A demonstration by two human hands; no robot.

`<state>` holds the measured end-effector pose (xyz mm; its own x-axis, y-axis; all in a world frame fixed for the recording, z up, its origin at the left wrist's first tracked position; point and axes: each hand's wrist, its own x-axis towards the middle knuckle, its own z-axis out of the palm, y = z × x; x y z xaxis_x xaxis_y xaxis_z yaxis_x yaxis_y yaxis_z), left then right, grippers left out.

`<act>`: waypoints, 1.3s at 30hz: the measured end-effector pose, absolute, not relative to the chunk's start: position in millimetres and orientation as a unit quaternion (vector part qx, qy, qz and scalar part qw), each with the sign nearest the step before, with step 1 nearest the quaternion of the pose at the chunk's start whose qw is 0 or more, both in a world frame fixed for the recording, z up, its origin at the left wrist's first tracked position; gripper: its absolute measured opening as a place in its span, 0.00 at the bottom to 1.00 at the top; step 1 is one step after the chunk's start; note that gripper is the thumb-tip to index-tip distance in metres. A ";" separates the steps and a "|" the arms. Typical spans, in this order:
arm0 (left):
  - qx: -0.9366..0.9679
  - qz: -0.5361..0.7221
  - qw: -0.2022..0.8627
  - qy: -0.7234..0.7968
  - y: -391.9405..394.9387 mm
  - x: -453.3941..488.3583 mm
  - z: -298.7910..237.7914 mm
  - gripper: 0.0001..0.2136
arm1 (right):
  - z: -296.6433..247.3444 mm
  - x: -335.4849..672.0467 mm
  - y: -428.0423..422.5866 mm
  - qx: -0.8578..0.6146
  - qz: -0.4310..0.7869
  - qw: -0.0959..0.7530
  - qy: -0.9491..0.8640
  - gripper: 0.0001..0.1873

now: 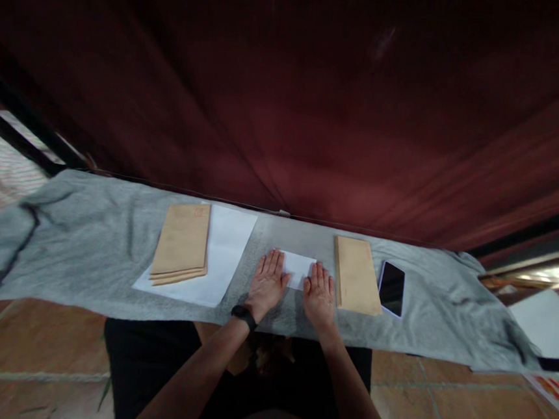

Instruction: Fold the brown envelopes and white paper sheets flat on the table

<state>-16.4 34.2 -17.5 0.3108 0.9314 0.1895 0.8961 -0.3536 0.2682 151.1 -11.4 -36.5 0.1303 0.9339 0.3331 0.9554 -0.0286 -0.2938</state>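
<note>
A small white piece of paper (296,268), seemingly folded, lies flat on the grey cloth between my two hands. My left hand (268,283) rests palm down at its left edge with the fingers stretched out. At the right edge my right hand (319,295) also lies flat, fingers extended forward. Both hands cover the ends of the paper. Just right of my right hand is a stack of brown envelopes (359,275). Farther left, a fanned stack of brown envelopes (181,240) sits on white paper sheets (230,244).
A grey cloth (103,240) covers the narrow table. A phone (392,288) with a dark screen lies right of the right envelope stack. Behind the table rises a dark red panel (293,106). My legs are under the front edge, above a tiled floor (43,339).
</note>
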 end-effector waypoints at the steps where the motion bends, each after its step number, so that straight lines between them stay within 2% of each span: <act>1: 0.807 0.158 0.056 0.566 33.9 -16.2 -17.6 0.30 | -36.0 152.1 -11.6 -0.719 -0.026 0.231 -0.655 0.29; 7: 0.804 0.154 0.048 0.573 32.9 -14.1 -16.7 0.30 | -28.7 134.4 -9.9 -0.666 -0.003 0.266 -0.697 0.28; 14: 0.801 0.148 0.060 0.577 29.9 -17.2 -15.2 0.28 | -25.6 121.4 -14.1 -0.655 0.009 0.208 -0.726 0.27; 31: 0.809 0.125 0.054 0.572 15.5 -32.9 -8.9 0.29 | -28.3 145.3 -21.3 -0.693 -0.041 0.165 -0.700 0.29; 35: 0.808 0.120 0.051 0.575 15.3 -32.4 -8.8 0.28 | -25.5 146.1 -19.8 -0.704 -0.045 0.184 -0.685 0.28; 39: 0.808 0.118 0.049 0.575 14.3 -33.1 -8.9 0.28 | -22.9 127.4 -13.7 -0.650 -0.005 0.212 -0.729 0.28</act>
